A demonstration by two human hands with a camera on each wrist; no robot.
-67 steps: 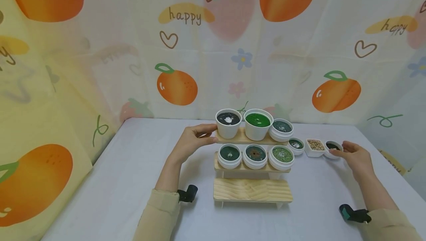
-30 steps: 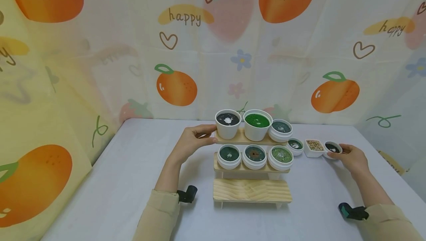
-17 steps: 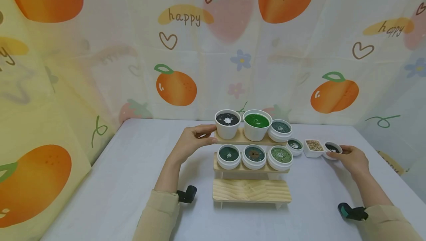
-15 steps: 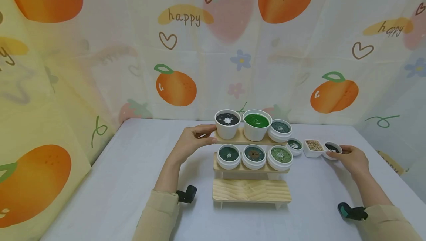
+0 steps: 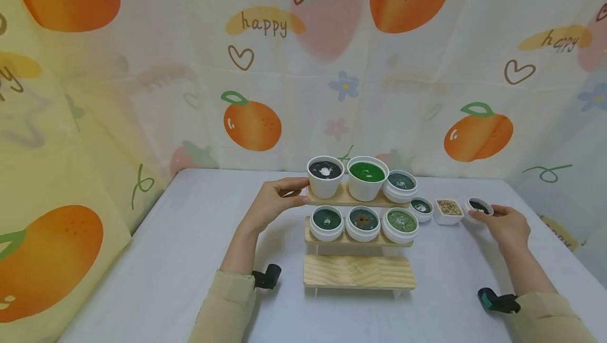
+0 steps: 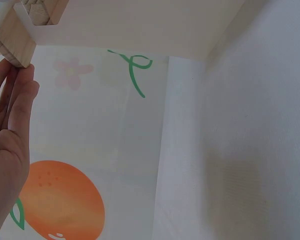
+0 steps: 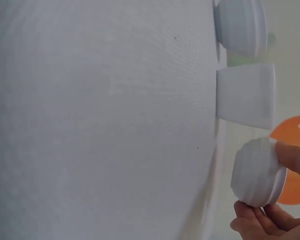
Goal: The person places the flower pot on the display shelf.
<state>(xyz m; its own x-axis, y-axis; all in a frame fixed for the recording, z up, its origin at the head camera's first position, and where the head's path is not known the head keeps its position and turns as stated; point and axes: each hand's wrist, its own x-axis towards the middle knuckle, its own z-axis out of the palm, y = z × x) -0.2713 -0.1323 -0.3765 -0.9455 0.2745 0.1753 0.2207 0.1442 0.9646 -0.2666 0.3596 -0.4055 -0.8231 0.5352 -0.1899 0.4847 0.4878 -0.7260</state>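
Note:
My left hand (image 5: 270,203) pinches the left end of the top plank of a three-tier wooden stand (image 5: 360,272); the left wrist view shows the fingers on the plank's end (image 6: 12,40). Far to the right, my right hand (image 5: 509,225) holds a small white ribbed bowl (image 7: 257,172) with dark contents, thumb on one side and fingers on the other. The bowl is off the table and slightly tilted. Left of it stands a square white dish (image 5: 448,218) of pale beige bits, and beyond that a small round bowl (image 5: 421,208) with dark green contents.
On the top tier stand two white cups, one dark (image 5: 325,177) and one green (image 5: 367,178), and a ribbed bowl (image 5: 400,186). The middle tier bears three ribbed bowls (image 5: 363,223). A printed cloth (image 5: 303,79) hangs behind the white table (image 5: 156,258).
My right hand has closed on the small bowl, then lifted it and moved it slightly right, away from the square dish. The left hand keeps its place on the stand.

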